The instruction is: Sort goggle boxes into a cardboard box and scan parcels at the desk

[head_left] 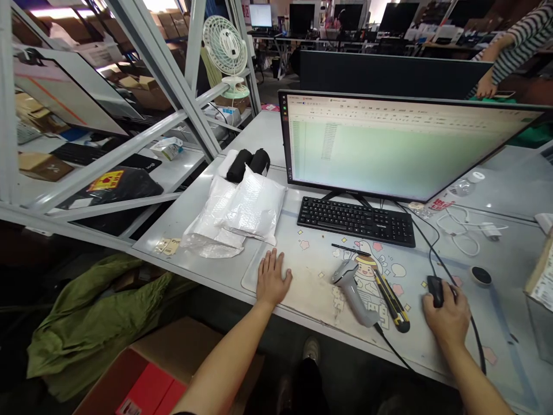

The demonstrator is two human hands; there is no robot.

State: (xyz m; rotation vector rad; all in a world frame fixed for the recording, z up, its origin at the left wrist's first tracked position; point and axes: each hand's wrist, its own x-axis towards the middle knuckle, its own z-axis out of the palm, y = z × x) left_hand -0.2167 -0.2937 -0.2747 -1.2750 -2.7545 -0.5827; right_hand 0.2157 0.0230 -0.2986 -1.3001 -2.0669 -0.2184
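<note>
My left hand (273, 280) lies flat on the left edge of the desk mat (306, 276), fingers spread, holding nothing. White padded mailers (253, 204) lie just beyond its fingertips. My right hand (449, 314) is wrapped over a black computer mouse (436, 290) at the mat's right side. Between the hands are a grey barcode scanner (355, 295), a yellow-and-black utility knife (392, 302) and a black pen (350, 249). Behind them stands a black keyboard (356, 220), and a monitor (380, 138) showing a spreadsheet rises over it.
Two black rolls (239, 166) sit behind the mailers. A plastic bottle (462, 187) and a white cable (464, 227) are at the right. Metal framing (168, 98) borders the desk's left. Below is an open cardboard box (173, 351). Another person's hand (487, 85) shows behind the monitor.
</note>
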